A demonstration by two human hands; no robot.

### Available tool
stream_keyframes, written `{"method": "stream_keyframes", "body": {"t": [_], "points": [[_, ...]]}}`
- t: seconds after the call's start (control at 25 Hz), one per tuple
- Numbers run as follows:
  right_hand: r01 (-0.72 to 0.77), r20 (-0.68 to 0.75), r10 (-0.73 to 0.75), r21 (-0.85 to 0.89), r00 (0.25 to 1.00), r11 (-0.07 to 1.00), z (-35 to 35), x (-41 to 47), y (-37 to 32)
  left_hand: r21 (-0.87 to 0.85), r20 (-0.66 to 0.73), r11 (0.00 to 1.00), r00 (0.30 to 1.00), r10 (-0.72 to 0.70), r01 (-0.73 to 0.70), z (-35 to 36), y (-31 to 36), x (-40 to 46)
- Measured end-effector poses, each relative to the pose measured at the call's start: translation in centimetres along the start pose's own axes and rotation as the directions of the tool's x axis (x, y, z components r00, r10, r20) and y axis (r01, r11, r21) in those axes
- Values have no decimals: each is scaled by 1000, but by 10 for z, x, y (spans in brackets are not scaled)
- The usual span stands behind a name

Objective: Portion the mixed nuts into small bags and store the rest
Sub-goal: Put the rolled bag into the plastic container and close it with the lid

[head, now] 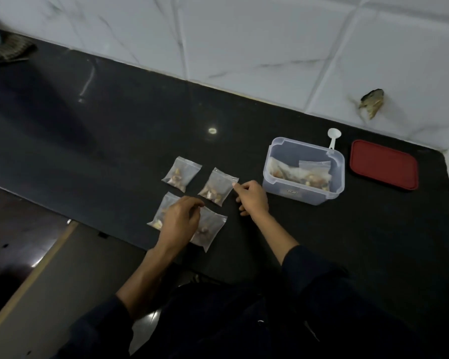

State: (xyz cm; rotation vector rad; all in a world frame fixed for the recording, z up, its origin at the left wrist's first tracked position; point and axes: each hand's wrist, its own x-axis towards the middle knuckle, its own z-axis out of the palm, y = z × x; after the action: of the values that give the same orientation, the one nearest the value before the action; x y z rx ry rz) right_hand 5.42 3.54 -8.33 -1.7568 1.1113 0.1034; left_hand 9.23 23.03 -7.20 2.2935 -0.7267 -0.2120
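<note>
Four filled bags sit in a square on the counter (114, 141). Left hand (180, 216) rests curled over the two near bags, bag 3 (163, 208) and bag 4 (210, 229); actual pinch can't be told. Right hand (252, 198) pinches the corner of bag 2 (217, 186); bag 1 (180, 173) lies at 11 o'clock of it. Tub (303, 193) with leftover nuts sits at 3 o'clock, scoop (333, 137) behind, red lid (384, 164) further right. Step looks like tidying portions; next likely lidding the tub.

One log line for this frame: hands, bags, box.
left hand: over near bags | right hand: pinching bag corner | box: open | lid: beside box
</note>
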Motion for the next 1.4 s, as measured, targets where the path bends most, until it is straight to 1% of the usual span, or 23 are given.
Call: {"method": "stream_keyframes", "body": {"t": [0.08, 0.12, 0.2, 0.28, 0.32, 0.4, 0.52, 0.6, 0.68, 0.88, 1.16, 1.28, 1.4], "points": [[13, -108, -29, -150, 994, 989, 13, 11, -4, -14, -9, 999, 999, -47, 47, 2, -6, -9], [15, -135, -43, -202, 990, 979, 18, 16, -6, -23, -16, 997, 997, -71, 71, 3, -7, -12], [18, -149, -60, -267, 987, 963, 24, 23, -10, -40, -28, 993, 994, -108, 107, 5, -11, -18], [9, -116, -44, -287, 992, 958, 22, 24, -13, -47, -35, 991, 991, -130, 128, 5, -13, -21], [8, -80, -30, -263, 996, 965, 18, 23, -13, -45, -37, 990, 990, -139, 137, 5, -14, -22], [34, 2, -34, -139, 999, 990, 11, 18, -12, -38, -32, 985, 985, -167, 166, 5, -15, -24], [149, 105, -158, 87, 982, 985, 3, 3, -11, -16, -18, 976, 976, -217, 216, 6, -15, -26], [246, 113, -269, 183, 956, 952, -3, -11, -13, -2, 4, 969, 969, -246, 246, 8, -17, -27], [320, 81, -346, 233, 935, 918, -13, -25, -18, 12, 32, 963, 962, -271, 271, 11, -16, -28], [404, 25, -429, 287, 903, 869, -42, -46, -21, 50, 43, 953, 952, -302, 300, 16, -6, -26], [395, 29, -426, 319, 904, 861, -61, -63, -5, 114, 49, 921, 924, -380, 373, 18, 8, -19], [377, 65, -414, 308, 908, 874, -75, -70, -1, 105, 41, 929, 932, -360, 354, 15, 17, -18], [391, 56, -424, 293, 904, 872, -95, -75, 3, 74, 76, 962, 960, -268, 263, 3, 32, -12]]}}
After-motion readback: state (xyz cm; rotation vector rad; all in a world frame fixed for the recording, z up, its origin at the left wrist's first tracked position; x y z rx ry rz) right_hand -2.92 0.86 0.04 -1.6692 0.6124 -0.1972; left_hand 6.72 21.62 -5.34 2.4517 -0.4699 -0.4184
